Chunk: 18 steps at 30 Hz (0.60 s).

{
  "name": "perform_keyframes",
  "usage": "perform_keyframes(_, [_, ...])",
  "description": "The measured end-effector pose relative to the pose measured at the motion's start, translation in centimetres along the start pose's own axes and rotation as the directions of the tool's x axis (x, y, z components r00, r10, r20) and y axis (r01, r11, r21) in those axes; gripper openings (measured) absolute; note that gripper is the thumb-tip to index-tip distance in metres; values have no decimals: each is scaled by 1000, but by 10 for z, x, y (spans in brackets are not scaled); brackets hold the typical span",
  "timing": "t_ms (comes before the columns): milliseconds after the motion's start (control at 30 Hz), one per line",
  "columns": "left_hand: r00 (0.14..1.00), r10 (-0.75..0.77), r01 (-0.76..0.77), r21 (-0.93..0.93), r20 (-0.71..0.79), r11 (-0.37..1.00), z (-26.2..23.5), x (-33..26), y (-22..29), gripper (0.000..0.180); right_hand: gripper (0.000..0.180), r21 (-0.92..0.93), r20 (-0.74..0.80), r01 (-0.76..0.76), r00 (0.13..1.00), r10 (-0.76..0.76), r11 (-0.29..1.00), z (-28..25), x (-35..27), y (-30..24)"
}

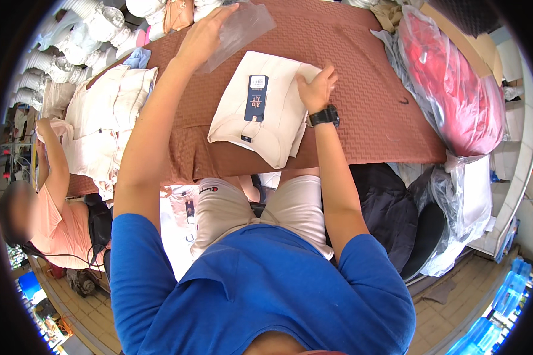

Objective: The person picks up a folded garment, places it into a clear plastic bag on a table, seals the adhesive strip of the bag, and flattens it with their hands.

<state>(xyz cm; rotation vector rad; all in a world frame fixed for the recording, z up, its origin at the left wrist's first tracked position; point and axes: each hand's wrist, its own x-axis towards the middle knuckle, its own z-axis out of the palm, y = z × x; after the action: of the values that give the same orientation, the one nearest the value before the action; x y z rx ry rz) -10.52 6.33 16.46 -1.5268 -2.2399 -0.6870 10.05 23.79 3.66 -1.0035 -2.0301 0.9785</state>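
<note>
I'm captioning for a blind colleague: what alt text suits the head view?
A left hand touches clear plastic film; the right hand is at the right edge of a folded cream garment with a navy hang tag, on a brown-covered table. Another person is at left, near stacked cream garments.

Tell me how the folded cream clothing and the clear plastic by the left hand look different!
The folded cream clothing hides what is under it, but the clear plastic lets brown show through.
The folded cream clothing has a dark blue tag on top; no tag shows on the clear plastic.
The folded cream clothing is by the right hand, while the clear plastic is at the left hand.
Both are over the brown tablecloth.
</note>
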Motion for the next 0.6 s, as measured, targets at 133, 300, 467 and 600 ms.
perform_keyframes(133, [996, 76, -75, -30, 51, 997, -23, -1, 6, 66, 81, 24, -183, 531, 835, -519, 847, 3, 20, -76])
perform_keyframes(300, [967, 214, -218, 15, 138, 976, -19, -11, 22, 54, 53, 161, 51, 668, 730, -682, 727, 36, 88, -99])
perform_keyframes(467, [983, 82, -108, -154, -165, 982, -30, -26, 26, 38, 20, 149, 350, 604, 708, -613, 783, 36, 128, -94])
perform_keyframes(600, [897, -415, 330, -391, -154, 859, -5, -88, 27, 37, 12, -26, 134, 709, 701, -701, 704, 0, 126, -75])
